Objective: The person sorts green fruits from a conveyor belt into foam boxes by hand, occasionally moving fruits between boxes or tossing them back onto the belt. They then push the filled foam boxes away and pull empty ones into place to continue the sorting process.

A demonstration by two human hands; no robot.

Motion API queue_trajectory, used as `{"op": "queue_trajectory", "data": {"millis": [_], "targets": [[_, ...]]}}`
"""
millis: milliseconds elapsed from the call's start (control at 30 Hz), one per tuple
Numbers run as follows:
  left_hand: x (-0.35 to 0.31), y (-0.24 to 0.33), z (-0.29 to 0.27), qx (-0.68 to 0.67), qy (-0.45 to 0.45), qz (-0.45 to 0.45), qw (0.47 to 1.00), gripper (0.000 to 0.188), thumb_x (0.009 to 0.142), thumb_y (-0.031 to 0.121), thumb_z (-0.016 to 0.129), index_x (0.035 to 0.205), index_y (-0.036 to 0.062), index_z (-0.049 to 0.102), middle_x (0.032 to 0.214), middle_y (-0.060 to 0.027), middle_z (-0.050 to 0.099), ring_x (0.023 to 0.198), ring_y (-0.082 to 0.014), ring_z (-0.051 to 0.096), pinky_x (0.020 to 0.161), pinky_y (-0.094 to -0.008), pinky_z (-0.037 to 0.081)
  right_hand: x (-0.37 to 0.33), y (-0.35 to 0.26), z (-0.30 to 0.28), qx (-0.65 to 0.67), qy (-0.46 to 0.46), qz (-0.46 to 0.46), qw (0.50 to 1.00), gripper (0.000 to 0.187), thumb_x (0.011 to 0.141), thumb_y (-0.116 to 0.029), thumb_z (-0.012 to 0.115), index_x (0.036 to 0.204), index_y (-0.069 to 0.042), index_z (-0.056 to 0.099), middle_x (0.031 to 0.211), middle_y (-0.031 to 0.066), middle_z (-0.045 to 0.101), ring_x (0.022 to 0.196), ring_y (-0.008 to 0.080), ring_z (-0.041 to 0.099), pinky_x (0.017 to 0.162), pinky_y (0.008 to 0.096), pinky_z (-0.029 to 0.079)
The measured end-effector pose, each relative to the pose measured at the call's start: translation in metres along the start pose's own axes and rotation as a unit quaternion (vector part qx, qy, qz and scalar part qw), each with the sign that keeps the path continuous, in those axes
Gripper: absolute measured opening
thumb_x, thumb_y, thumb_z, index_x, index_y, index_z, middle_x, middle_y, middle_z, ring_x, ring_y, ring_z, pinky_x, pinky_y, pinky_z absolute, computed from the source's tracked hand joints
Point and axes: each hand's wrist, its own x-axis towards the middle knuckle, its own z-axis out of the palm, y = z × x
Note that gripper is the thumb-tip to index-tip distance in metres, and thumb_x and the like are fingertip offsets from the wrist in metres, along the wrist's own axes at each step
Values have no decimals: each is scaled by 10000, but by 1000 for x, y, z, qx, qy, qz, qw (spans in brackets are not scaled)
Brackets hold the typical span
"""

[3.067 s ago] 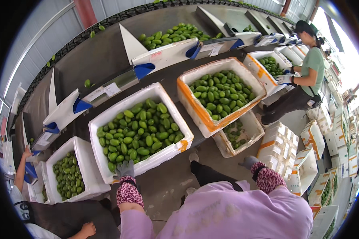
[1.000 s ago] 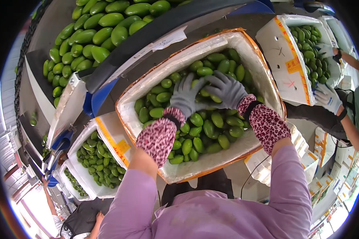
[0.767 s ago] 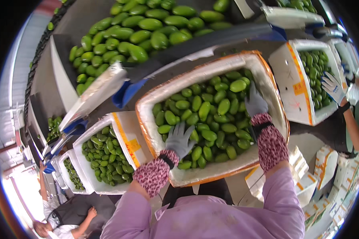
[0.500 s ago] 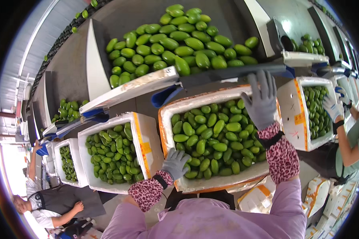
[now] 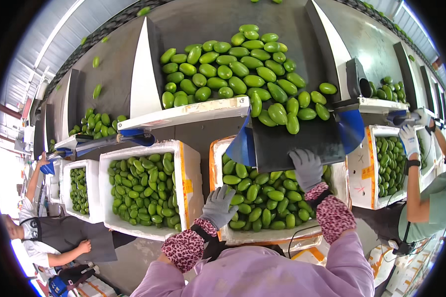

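Note:
A black hinged flap (image 5: pixel 297 141) with blue cloth sides tilts down from the chute over a white foam box (image 5: pixel 229 237). Several green oval fruits, like small mangoes, lie on its upper part. My right hand (image 5: pixel 307 171), in a grey glove, grips the flap's lower edge, fingers on top. My left hand (image 5: pixel 219 208), gloved too, rests on the box's near left corner, its fingers stretched and holding nothing. Green fruits (image 5: pixel 267 198) fill much of that box; the flap hides its far part. More fruits (image 5: pixel 228 72) are heaped on the dark sloping surface behind the flap.
Another foam box (image 5: pixel 186 188) of fruits stands at left, and one (image 5: pixel 369 173) at right. White dividers (image 5: pixel 143 74) split the sloping surface. A co-worker (image 5: pixel 428 198) reaches over boxes at right; another person (image 5: pixel 49 242) is at far left.
The flap has swung down over the box with my right hand on it, which came nearer. Fruits have slid onto the flap. My left hand remains at the box corner.

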Motion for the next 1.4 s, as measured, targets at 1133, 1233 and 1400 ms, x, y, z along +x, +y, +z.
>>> {"op": "queue_trajectory", "data": {"millis": [1133, 1233, 1400], "targets": [[185, -87, -267, 45, 248, -212, 944, 590, 934, 532, 507, 1342, 110, 567, 1276, -169, 627, 1150, -365, 614, 975, -463, 479, 274, 124, 65, 350, -133, 237, 897, 803, 828, -516, 677, 1424, -35, 435, 1274, 221, 624, 1203, 348, 596, 1006, 409, 462], [181, -57, -273, 20, 287, -242, 926, 487, 954, 481, 542, 1277, 125, 624, 1239, -136, 661, 1148, -338, 622, 967, -413, 484, 224, 93, 19, 390, -235, 229, 860, 730, 817, -463, 689, 1381, -48, 482, 1233, 219, 628, 1155, 371, 610, 984, 439, 478], [177, -59, -277, 17, 298, -200, 933, 441, 965, 450, 547, 1229, 112, 650, 1180, -138, 683, 1090, -332, 650, 925, -411, 506, 118, 31, 19, 290, -173, 145, 930, 758, 764, -540, 707, 1364, -114, 527, 1429, 210, 473, 1340, 371, 453, 1011, 463, 466]]}}
